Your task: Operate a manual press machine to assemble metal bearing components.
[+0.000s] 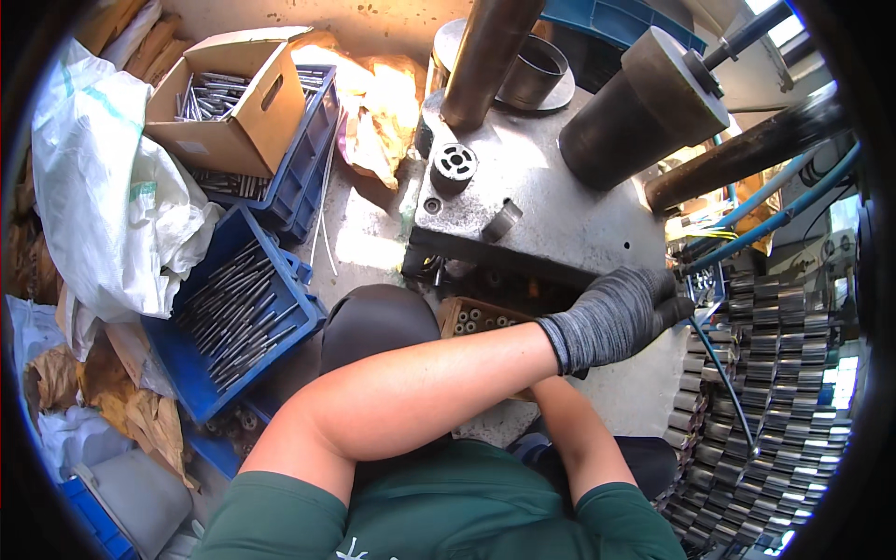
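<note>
My left arm reaches across to the right, and my left hand (618, 319) wears a grey knit glove with dark fingertips. Its fingers are curled at the right edge of the steel machine block (579, 219). From the fingertips a thin dark rod (723, 383) slants down in front of stacked shiny metal cylinders (775, 392). My right forearm passes under the left one, and the right hand is hidden behind it. On the block stand a short slotted cylinder (455, 166) and a small curved metal piece (504, 220).
A thick column (487, 65) and a large dark cylinder (644, 107) rise from the block. At left are a blue crate of metal rods (201, 397), a cardboard box (247, 131) and a white sack (103, 205). A box of small rings (457, 308) sits below the block. Blue hoses (775, 238) hang at right.
</note>
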`<control>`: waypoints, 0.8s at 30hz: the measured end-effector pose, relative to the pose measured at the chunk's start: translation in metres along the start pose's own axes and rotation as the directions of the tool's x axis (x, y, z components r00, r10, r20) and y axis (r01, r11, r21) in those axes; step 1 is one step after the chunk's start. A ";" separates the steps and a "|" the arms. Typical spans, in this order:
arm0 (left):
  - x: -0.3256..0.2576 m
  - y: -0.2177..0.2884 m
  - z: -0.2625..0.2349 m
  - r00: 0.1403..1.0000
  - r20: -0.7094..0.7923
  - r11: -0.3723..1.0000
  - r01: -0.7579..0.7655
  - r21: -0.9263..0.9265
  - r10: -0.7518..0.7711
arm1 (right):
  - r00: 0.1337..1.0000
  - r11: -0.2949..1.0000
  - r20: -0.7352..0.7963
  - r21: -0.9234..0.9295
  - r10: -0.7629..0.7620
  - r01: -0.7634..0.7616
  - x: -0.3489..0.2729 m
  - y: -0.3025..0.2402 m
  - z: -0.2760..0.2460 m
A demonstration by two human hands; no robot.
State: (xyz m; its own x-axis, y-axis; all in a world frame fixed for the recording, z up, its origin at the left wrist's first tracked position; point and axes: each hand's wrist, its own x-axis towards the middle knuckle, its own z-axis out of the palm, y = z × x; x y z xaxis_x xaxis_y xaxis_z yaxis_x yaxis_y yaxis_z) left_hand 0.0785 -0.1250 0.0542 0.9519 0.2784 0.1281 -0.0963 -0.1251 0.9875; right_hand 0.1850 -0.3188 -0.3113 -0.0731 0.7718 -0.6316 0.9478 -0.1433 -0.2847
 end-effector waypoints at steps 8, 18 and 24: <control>0.004 -0.029 0.044 0.993 -0.116 0.995 -0.027 -0.094 0.016 | 0.996 0.998 0.064 0.016 -0.068 0.067 0.026 0.015 -0.010; -0.009 -0.045 0.065 0.998 0.070 1.000 0.007 0.018 -0.008 | 0.979 0.992 0.160 0.057 -0.124 0.116 0.032 0.005 -0.019; -0.009 -0.057 0.074 0.993 0.092 0.994 -0.086 0.074 0.079 | 0.976 0.993 0.187 0.051 -0.111 0.103 0.018 0.002 -0.050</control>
State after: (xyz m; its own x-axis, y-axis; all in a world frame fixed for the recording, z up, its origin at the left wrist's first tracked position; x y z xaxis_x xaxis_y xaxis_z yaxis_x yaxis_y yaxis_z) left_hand 0.0972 -0.1907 -0.0103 0.9640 0.1787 0.1971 -0.1563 -0.2188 0.9632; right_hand 0.2009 -0.2742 -0.2872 -0.2349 0.6533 -0.7198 0.9181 -0.0941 -0.3850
